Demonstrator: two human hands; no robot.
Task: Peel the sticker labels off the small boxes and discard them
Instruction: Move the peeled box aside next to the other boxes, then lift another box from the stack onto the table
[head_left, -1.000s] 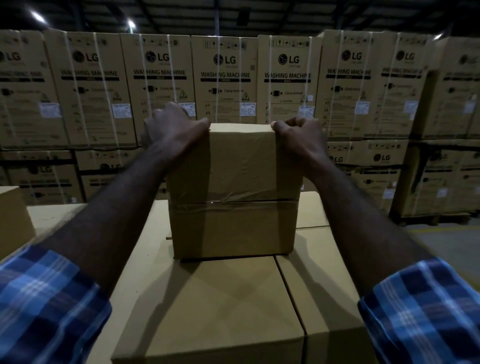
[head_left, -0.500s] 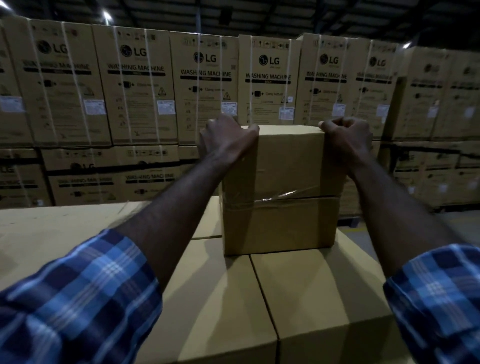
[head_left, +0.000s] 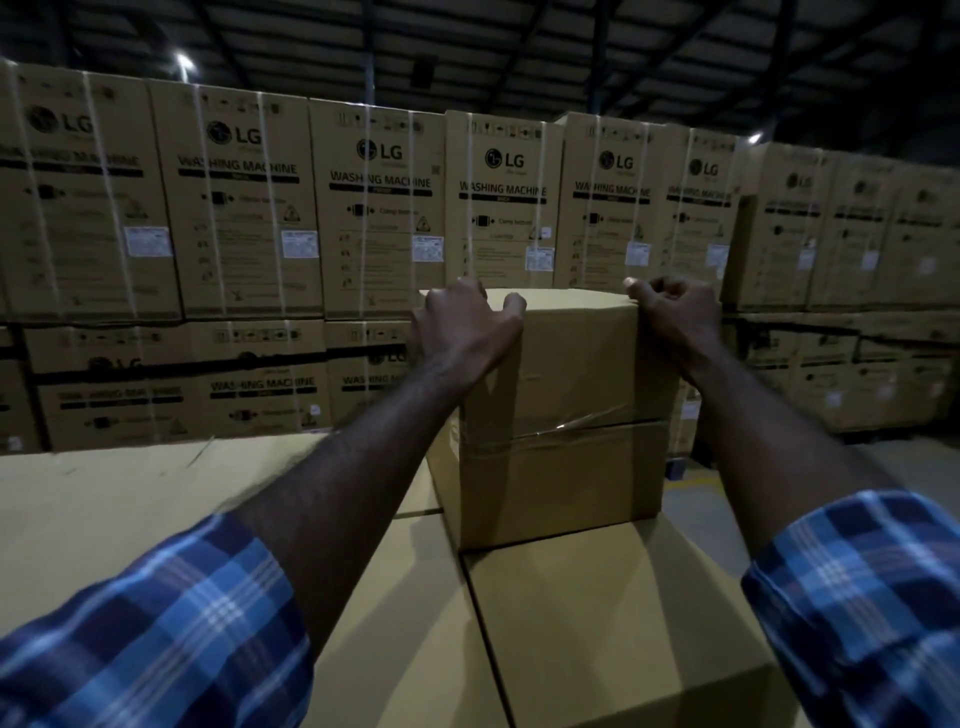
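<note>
Both hands hold one small box (head_left: 561, 415) at its upper corners. The left hand (head_left: 462, 332) lies over the top left corner, its fingers bent down on the top face and the thumb near the front edge, so its grip presses on the cardboard. The right hand (head_left: 672, 317) sits at the top right corner with the fingers curled tight; whether this grip pinches a bit of label or tape, or only the box edge, one cannot tell in the dim light.

The small box stands upright on a row of bigger plain cartons (head_left: 597, 623), on the seam between two of them. A band of clear tape (head_left: 566, 428) runs across its front face at about the middle. No sticker label can be made out on the sides that show.

Both forearms come out of rolled-up sleeves (head_left: 156, 634) of blue checked cloth. Behind, well apart, stands a wall of washing machine cartons (head_left: 384, 208), each with a small white label low on its front.
</note>
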